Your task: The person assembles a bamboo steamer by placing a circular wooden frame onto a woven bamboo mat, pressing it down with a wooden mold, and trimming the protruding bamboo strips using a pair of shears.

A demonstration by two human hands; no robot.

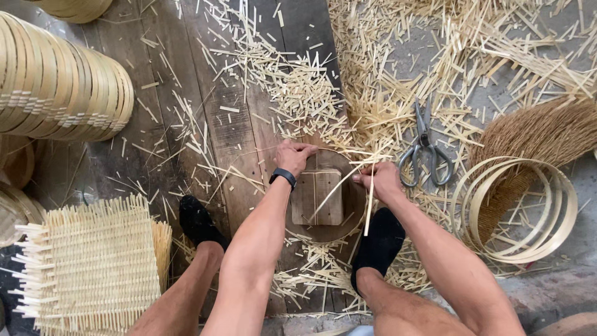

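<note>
My left hand (293, 155), with a black band at its wrist, presses on the far rim of a round bamboo frame (354, 208) that lies on the floor between my feet. A flat wooden block (317, 198) sits inside the frame. My right hand (380, 179) rests at the frame's right rim and pinches thin bamboo strips (370, 205) that hang down and slant across the block. Both feet wear black socks.
Grey scissors (425, 152) lie to the right among scattered bamboo offcuts. Loose bamboo hoops (519, 208) and a brown fibre bundle (541, 134) are further right. A stack of woven mats (93, 264) sits at lower left, stacked round frames (62, 81) at upper left.
</note>
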